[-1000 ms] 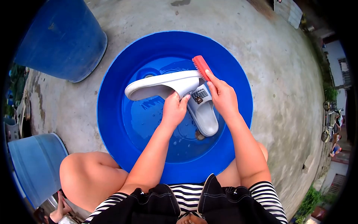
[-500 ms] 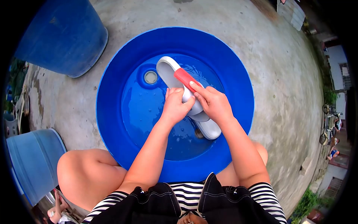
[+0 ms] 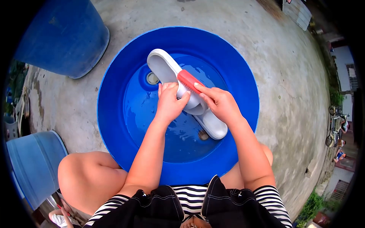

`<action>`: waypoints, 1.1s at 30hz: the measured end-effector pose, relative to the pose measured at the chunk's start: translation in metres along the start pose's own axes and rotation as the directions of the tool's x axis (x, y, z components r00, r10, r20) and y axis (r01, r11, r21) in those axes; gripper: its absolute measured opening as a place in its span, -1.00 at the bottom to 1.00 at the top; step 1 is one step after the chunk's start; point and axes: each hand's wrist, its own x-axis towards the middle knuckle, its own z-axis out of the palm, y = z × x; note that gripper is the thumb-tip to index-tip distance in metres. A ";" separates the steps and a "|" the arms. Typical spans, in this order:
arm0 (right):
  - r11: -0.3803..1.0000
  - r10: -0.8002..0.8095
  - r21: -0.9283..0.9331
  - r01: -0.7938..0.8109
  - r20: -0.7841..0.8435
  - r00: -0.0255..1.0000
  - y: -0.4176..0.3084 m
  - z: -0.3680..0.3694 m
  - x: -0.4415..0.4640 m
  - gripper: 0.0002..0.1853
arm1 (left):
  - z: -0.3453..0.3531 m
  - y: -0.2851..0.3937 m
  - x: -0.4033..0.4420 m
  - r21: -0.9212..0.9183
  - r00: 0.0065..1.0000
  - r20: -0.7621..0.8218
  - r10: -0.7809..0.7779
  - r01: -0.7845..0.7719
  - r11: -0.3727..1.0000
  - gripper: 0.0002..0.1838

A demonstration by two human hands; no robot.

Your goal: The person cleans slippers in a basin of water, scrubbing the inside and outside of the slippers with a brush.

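Note:
My left hand (image 3: 170,102) is closed around the side of a white slide slipper (image 3: 156,60), which is tilted over the water. A red-backed scrubbing brush (image 3: 188,80) is in my right hand (image 3: 221,102), its pale bristles against the slipper's side near the strap. Below the strap, a second white slipper (image 3: 216,128) appears to lie in the tub, partly covered by the first. Both hands are over a round blue tub (image 3: 243,72) with shallow water in it.
A large blue barrel (image 3: 72,38) stands at the upper left and a lighter blue one (image 3: 36,163) at the lower left. Inside the tub are a pale round fitting (image 3: 152,78) and a small brown object (image 3: 203,135). Concrete ground (image 3: 289,98) surrounds the tub.
The held slipper and my left hand have shifted up and to the left. The brush has stayed almost in place, so it now meets the slipper's side edge. The lower slipper has moved slightly.

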 end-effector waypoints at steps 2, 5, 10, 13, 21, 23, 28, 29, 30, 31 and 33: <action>0.998 -0.033 0.060 0.025 0.134 0.990 0.008 -0.014 0.001 -0.63 | -0.008 -0.014 0.005 -0.104 0.994 -0.070 -0.082 0.074 0.992 -0.66; 1.000 -0.020 0.003 0.020 0.168 0.986 0.010 -0.020 -0.002 -0.63 | -0.016 -0.012 0.005 -0.063 0.999 -0.023 -0.033 0.031 0.998 -0.61; 0.995 -0.080 -0.052 0.082 0.050 0.996 0.006 0.001 0.000 -0.62 | -0.007 -0.005 -0.001 -0.009 0.996 0.081 0.039 -0.038 0.999 -0.61; 0.998 -0.065 -0.030 0.063 -0.072 0.995 0.001 0.015 0.005 -0.61 | 0.009 -0.001 -0.005 -0.132 0.995 0.063 0.071 -0.063 0.989 -0.62; 0.991 -0.025 0.135 0.006 0.140 0.990 0.017 -0.018 0.001 -0.64 | -0.016 -0.008 0.005 -0.074 0.994 -0.019 -0.109 0.108 0.991 -0.63; 0.998 -0.045 0.055 0.039 0.113 0.993 0.013 -0.013 0.002 -0.64 | -0.001 -0.008 -0.002 0.114 0.994 -0.074 0.080 -0.072 0.991 -0.64; 0.992 -0.053 0.115 0.056 -0.035 0.998 0.009 0.008 0.005 -0.60 | 0.000 0.004 -0.004 -0.086 0.987 0.157 0.019 -0.005 0.996 -0.61; 0.998 -0.044 0.052 0.045 -0.025 0.999 0.008 0.011 0.006 -0.60 | 0.011 -0.001 -0.008 -0.134 0.982 0.183 0.033 -0.009 0.991 -0.63; 0.998 -0.042 0.051 0.043 -0.027 0.999 0.008 0.008 0.008 -0.60 | 0.014 0.002 -0.010 -0.134 0.984 0.178 0.011 0.013 0.991 -0.65; 0.997 -0.053 0.063 0.053 0.006 0.999 0.008 0.003 0.011 -0.60 | 0.012 0.001 -0.008 -0.107 0.992 0.127 0.004 0.009 0.994 -0.66; 0.992 -0.057 0.115 0.046 0.091 0.994 0.011 -0.009 0.011 -0.60 | 0.000 0.000 -0.003 -0.102 0.998 0.042 -0.044 0.048 0.994 -0.68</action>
